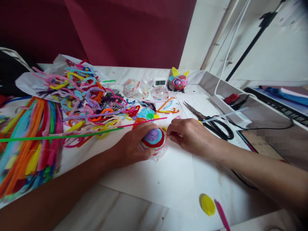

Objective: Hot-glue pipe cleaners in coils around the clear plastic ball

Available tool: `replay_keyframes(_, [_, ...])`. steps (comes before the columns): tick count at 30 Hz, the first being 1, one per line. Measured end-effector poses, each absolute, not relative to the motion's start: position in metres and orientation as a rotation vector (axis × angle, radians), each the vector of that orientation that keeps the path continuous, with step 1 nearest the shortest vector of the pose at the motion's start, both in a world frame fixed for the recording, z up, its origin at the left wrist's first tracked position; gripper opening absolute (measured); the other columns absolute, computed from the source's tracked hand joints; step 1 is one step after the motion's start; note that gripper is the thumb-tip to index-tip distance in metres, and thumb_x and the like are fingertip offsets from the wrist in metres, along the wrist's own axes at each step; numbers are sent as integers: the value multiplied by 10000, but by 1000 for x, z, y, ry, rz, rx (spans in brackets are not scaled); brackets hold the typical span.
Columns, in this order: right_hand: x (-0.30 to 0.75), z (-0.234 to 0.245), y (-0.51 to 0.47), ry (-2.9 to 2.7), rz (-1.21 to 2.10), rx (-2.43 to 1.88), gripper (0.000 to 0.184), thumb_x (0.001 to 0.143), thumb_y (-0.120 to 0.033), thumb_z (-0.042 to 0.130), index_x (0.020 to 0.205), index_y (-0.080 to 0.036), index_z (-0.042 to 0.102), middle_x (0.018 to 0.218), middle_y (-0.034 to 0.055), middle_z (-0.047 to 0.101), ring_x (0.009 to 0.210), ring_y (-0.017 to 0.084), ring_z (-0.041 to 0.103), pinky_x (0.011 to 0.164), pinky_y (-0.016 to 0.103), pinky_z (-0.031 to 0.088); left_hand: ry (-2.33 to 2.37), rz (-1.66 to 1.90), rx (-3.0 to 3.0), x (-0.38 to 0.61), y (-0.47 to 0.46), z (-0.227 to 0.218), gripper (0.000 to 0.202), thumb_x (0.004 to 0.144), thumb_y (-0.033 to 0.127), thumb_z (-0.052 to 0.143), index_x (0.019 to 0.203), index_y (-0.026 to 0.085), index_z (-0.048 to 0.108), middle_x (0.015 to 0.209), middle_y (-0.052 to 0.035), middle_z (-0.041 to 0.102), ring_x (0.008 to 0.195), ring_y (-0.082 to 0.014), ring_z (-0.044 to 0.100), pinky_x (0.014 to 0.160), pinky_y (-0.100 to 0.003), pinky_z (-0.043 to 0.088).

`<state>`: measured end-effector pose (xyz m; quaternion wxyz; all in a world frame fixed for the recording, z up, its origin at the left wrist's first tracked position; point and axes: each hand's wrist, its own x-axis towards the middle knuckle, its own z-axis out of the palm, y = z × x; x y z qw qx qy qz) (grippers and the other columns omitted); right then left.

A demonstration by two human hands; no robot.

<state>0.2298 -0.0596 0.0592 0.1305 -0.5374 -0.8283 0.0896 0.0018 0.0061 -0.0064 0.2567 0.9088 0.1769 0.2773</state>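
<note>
A white marbled table (91, 208) carried the work, partly covered by white paper (173, 186). Over the paper, near the middle, sat the clear ball (155, 141), its top wound with purple, blue and red fuzzy stems. The left hand (132, 146) was curled round its side, thumb and fingers spread to grip it. The right hand (186, 133) had its fingers bunched at the ball's other edge; whether they pinched anything, I cannot tell.

To the left lay a bundle of coloured stems (40, 141) and, behind it, a tangled heap of bent ones (84, 93) spilling from a white bag (27, 85). Speckled clear domes (136, 89), a small digital timer (160, 82) and a yellow-horned ball (179, 81) lined the back. Black-handled scissors (216, 125) lay open on the right, near a power strip (237, 112). In front were a yellow coil (207, 204) and a pink stem (221, 215). A maroon sheet (132, 32) hung behind, beside a white wall (207, 29) and a slanting black pole (251, 45).
</note>
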Motion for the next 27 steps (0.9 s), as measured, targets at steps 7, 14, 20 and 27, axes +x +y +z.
replay_keyframes(7, [230,62,-54,-2416,239,-1593,106,808,-96,627,796,-154,715,839,77,742,759,198,649,674,289,413,499,723,2454,2,8,-8,609,794,309,595,1377,245,433,1421,-84,533,1332,-309,490,1132,-455,391])
replay_keyframes(14, [231,56,-66,-2379,198,-1592,85,830,-144,621,824,-150,705,807,66,717,683,163,599,631,279,383,603,675,2220,2,6,0,684,700,340,711,1308,224,419,1317,-124,562,1216,-315,574,1011,-459,485])
replay_keyframes(20, [219,57,-85,-2369,199,-1585,137,861,-165,571,820,-142,699,758,57,667,659,153,562,629,291,363,449,524,2134,-8,16,6,640,704,353,776,1258,246,472,1332,-113,563,1225,-316,579,998,-461,499])
replay_keyframes(27, [214,60,-90,-2344,239,-1598,126,841,-148,585,819,-126,707,761,62,675,663,157,565,625,294,369,469,499,2351,-10,7,27,584,712,353,764,1232,226,531,1298,-102,569,1295,-327,490,1081,-468,423])
